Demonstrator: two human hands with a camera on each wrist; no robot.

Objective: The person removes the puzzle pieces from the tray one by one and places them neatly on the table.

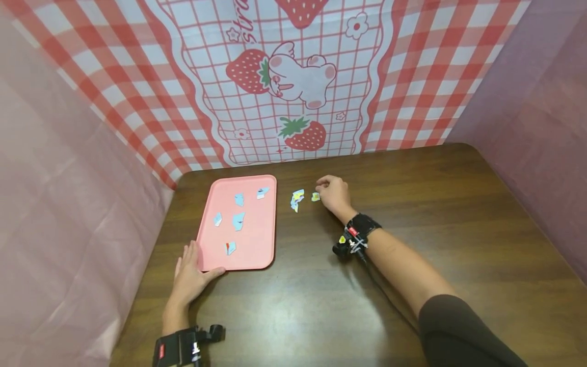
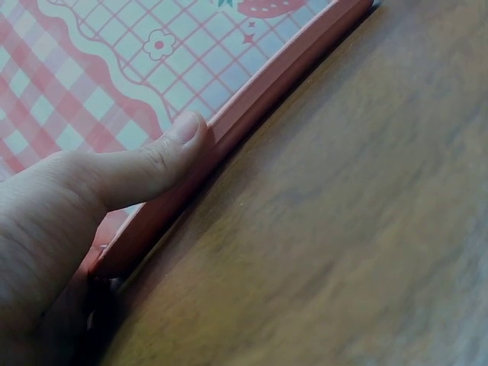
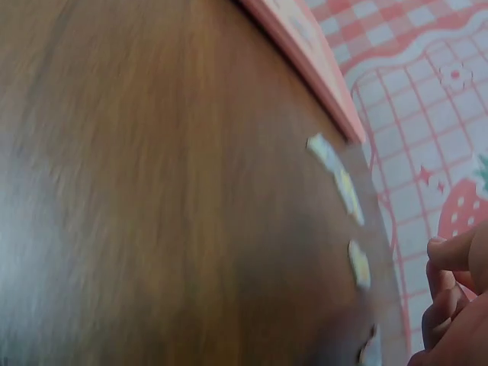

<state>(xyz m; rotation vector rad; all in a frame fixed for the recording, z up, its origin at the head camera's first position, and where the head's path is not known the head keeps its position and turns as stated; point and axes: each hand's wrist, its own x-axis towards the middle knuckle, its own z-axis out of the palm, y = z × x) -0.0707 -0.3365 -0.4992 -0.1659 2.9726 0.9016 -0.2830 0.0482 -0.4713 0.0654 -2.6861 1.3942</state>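
Observation:
In the head view my left hand (image 1: 188, 278) grips the near-left corner of a pink tray (image 1: 259, 257), thumb at its front edge and fingers along its left side. The left wrist view shows the thumb of my left hand (image 2: 99, 191) on the tray's rim (image 2: 252, 99). My right hand (image 1: 336, 198) is beside a small yellow piece (image 1: 315, 197). In the right wrist view the fingers of my right hand (image 3: 461, 293) are curled above the table, with nothing visible between them, and a pale piece (image 3: 371, 351) lies lowest.
Several light-blue pieces lie spread on the tray, one (image 1: 238, 221) near its middle and one (image 1: 231, 248) with red toward the front. A yellow and blue cluster (image 1: 297, 200) is on the brown table (image 1: 321, 306) right of the tray. A strawberry-print cloth (image 1: 293, 117) hangs behind.

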